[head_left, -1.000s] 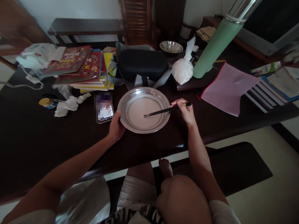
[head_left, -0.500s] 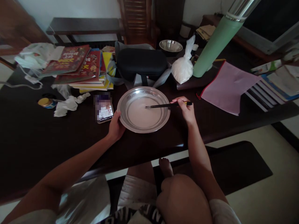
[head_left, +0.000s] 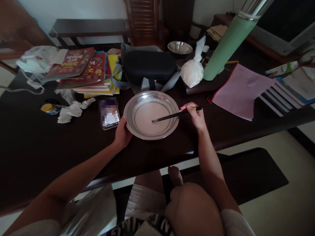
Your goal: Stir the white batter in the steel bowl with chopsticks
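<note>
A round steel plate (head_left: 136, 98) holding a pale, milky liquid sits on the dark table (head_left: 49, 147) in front of me. My left hand (head_left: 121, 132) grips the plate's near-left rim. My right hand (head_left: 195, 115) holds a pair of dark chopsticks (head_left: 172, 115) at the plate's right edge. Their tips reach into the liquid near the plate's middle.
A phone (head_left: 110, 117) lies just left of the plate. Behind it are a black case (head_left: 149, 65), stacked books (head_left: 83, 70), a tied white bag (head_left: 193, 72), a green flask (head_left: 226, 46), a small steel bowl (head_left: 180, 48), a pink pouch (head_left: 242, 88), crumpled tissue (head_left: 71, 110).
The chopstick tips swung from the plate's middle toward its far side, then back to the middle. My left hand stayed on the rim.
</note>
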`<state>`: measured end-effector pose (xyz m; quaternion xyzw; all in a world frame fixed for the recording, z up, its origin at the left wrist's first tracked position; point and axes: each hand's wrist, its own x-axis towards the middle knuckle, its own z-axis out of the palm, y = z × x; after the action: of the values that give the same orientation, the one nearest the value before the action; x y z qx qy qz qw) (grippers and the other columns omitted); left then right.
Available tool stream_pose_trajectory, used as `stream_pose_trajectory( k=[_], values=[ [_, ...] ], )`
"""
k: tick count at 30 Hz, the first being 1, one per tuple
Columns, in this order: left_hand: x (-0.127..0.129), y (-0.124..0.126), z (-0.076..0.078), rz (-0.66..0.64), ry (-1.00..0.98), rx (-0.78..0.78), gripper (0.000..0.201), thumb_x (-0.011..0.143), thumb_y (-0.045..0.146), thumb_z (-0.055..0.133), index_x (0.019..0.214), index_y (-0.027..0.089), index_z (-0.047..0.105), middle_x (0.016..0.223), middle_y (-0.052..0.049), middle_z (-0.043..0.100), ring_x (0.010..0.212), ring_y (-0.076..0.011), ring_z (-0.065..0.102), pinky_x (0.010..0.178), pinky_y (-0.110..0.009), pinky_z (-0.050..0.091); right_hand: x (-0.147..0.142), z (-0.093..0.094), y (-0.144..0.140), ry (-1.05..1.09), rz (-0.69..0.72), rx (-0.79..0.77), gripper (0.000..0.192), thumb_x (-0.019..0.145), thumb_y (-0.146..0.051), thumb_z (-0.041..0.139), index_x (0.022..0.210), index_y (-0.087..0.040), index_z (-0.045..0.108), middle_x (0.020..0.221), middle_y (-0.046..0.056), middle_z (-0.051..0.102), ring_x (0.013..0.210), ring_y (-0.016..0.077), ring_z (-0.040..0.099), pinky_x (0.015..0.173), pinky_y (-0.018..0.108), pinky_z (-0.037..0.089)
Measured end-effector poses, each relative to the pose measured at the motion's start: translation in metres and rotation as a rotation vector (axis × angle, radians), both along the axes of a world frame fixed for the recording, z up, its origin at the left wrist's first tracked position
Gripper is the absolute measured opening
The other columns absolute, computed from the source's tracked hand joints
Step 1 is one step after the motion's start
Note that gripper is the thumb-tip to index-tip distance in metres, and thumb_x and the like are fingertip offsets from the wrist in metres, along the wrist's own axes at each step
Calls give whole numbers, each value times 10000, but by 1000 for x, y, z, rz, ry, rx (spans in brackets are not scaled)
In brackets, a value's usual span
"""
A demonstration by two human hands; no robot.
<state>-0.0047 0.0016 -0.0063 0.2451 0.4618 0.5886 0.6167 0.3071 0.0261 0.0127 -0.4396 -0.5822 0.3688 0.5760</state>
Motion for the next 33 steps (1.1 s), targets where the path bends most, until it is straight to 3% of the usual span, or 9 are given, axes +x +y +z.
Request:
stream_pose_trajectory(
  k=[3,7,9,13,17,22,28,33],
  values=[
    [0,0,-1,3,-10,3,235,759,389,734,920,226,682,1054,-50,782,1216,-349,662,1010,-458,568,0,0,0,-49,52,23,340,902,-593,681,858,-272,783,813,1,781,840,184,766,876,372,611],
    [1,0,-1,-1,-13,13,214,774,376,718,922,225,688,1086,-50,785,1224,-347,660,1004,-460,573,1,-1,0,43,-51,45,341,913,-588,668,829,-274,774,767,-16,763,743,165,752,781,348,610],
    [1,0,-1,-1,-14,11,214,773,372,721,923,224,688,1082,-49,784,1221,-346,662,1002,-458,575,1,0,0,26,-13,15,352,914,-597,662,842,-272,776,743,-15,758,723,169,746,769,356,615],
    [1,0,1,3,-10,10,213,775,366,722,932,226,692,1063,-48,782,1207,-345,668,999,-454,576,0,1,-1,-78,38,2,380,887,-636,671,863,-272,779,821,9,787,865,202,769,872,393,619],
    [1,-1,1,3,-10,6,197,777,360,719,916,225,684,1055,-50,778,1218,-343,663,1008,-453,570,0,0,0,16,-82,19,399,897,-646,648,823,-268,750,741,-11,752,734,181,754,759,360,619],
    [1,-1,1,2,-9,7,218,785,382,730,933,227,689,1066,-50,779,1222,-342,664,1008,-455,569,-1,-2,0,-5,48,0,342,899,-603,677,870,-278,776,751,-10,769,740,178,754,786,364,625],
    [0,0,0,-10,-19,8,215,775,385,735,920,231,694,1036,-42,778,1225,-340,660,1014,-455,567,1,-1,0,64,-43,25,348,904,-603,673,826,-276,763,749,-23,754,713,165,750,750,342,617],
    [1,0,1,6,-10,-6,224,759,374,732,921,226,685,1032,-50,776,1221,-351,659,1023,-465,564,0,0,0,-72,29,1,367,887,-625,678,849,-274,776,825,4,785,874,197,765,857,375,615]
  ],
)
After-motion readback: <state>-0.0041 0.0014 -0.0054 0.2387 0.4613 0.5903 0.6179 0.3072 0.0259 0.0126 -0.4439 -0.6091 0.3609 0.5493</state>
